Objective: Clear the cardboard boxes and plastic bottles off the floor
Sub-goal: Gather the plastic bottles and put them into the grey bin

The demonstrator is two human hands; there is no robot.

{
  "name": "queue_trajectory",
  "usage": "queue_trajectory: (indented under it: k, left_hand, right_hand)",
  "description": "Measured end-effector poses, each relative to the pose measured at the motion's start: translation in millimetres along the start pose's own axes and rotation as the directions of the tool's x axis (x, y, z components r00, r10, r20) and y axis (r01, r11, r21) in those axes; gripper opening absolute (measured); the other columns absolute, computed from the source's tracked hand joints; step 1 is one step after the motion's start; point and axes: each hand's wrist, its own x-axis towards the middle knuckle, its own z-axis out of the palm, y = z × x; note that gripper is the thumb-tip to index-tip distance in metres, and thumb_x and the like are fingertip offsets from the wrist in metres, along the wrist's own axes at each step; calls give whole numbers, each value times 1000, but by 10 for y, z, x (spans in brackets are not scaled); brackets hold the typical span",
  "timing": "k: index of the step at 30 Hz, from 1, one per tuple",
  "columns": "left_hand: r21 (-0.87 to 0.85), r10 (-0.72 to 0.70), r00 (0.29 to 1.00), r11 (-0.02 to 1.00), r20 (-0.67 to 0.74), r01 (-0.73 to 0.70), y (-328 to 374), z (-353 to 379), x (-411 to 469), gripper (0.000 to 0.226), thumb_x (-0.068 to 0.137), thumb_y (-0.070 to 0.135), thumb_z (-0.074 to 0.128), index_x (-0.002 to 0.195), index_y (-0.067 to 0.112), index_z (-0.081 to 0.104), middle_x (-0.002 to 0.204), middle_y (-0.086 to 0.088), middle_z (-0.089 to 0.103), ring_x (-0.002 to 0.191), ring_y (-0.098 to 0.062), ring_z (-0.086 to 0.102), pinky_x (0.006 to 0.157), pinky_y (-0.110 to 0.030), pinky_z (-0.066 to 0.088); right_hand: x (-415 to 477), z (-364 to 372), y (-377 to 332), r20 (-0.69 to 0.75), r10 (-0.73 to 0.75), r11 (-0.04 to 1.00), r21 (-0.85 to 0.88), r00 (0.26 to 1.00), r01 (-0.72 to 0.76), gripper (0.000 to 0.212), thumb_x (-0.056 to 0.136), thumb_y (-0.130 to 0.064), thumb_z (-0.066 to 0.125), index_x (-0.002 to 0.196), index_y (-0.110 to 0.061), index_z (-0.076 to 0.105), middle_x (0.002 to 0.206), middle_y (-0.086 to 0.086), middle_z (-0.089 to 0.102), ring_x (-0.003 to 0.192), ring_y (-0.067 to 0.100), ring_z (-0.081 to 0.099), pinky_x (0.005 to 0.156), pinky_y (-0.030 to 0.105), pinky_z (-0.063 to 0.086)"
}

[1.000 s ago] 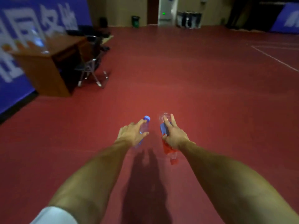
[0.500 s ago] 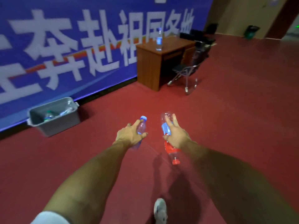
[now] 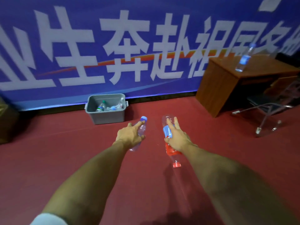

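Fingers of left hand (image 3: pixel 129 135) curl round blue-capped bottle (image 3: pixel 142 127) mid-body. Right hand (image 3: pixel 177 140) wraps red-capped bottle (image 3: pixel 171 150) at label, cap down. Both held above floor (image 3: pixel 65 151), near grey bin (image 3: pixel 107 117). Probably empty: light, thin-walled, crushable, slick.

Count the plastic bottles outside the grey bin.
3: blue-capped bottle in the left hand; red-capped bottle in the right hand; third bottle standing on the desk. Others may be hidden.
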Motion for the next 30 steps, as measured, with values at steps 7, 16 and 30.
queue_trajectory:
  k: [7,16,30]
  left_hand:
    - [-2,-144,988,990,-45,144,-709,-336,1193,67,93,55,57,151,48,25,130,-11,50,112,-35,61,92,-41,48]
    - [-58,-272,959,962,-84,268,-1736,-983,2983,64,94,48,58,150,44,26,133,-12,51,110,-37,62,87,-41,51]
    - [-104,-384,917,921,-105,374,-2981,-1673,5362,71,91,55,61,151,46,23,133,-10,52,109,-34,62,90,-41,50]
  right_hand:
    - [1600,-5,-649,88,-144,990,5,986,144,92,95,-30,65,158,-42,-1,164,-10,-25,127,38,55,100,40,48]
    - [3612,-57,-1602,106,-230,973,52,967,225,90,95,-28,65,159,-42,3,164,-13,-22,121,34,59,93,32,47]
    - [6607,-239,-2809,152,-320,947,50,935,316,91,95,-30,66,159,-40,2,166,-6,-20,128,35,54,93,36,49]
